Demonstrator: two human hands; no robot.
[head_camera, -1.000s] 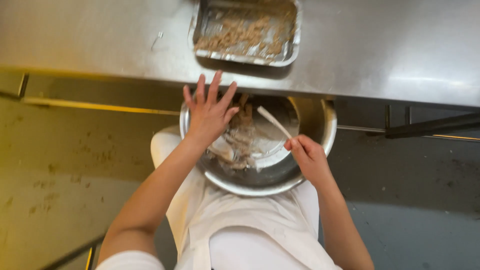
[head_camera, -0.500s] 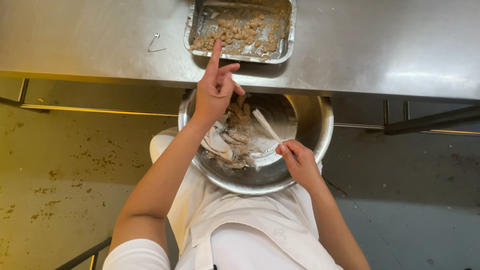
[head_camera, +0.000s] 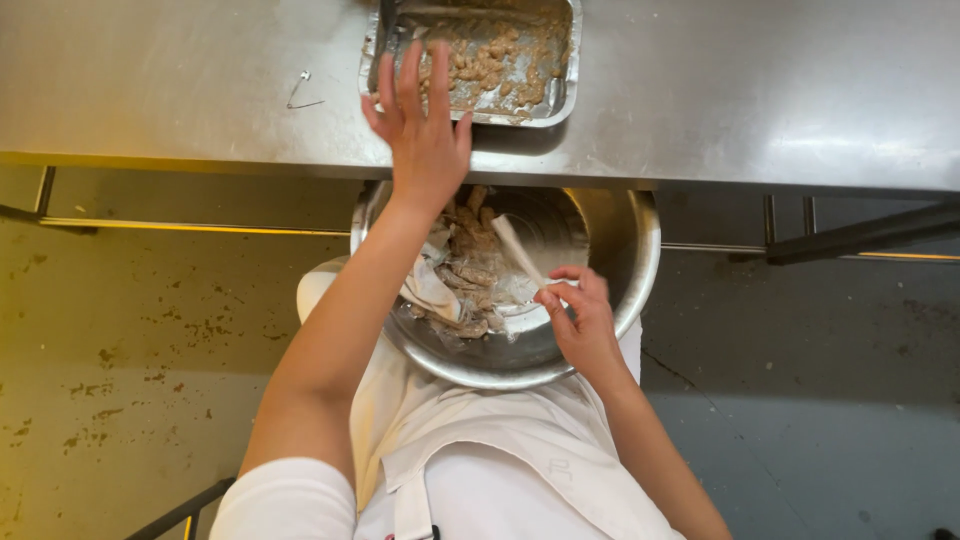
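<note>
Left hand (head_camera: 425, 125) upper centre of frame, fingers spread wide, empty, hovering over near-left corner of foil tray (head_camera: 560, 95) of breaded pieces on steel counter (head_camera: 760, 90); right hand (head_camera: 580, 320) centre-right, fingertips pinching white spatula (head_camera: 515, 250), blade angled into steel mixing bowl (head_camera: 635, 255) just below counter edge; raw coated meat strips (head_camera: 465, 265) piled in bowl's left half; small wire clip (head_camera: 300, 90) upper left on counter.
</note>
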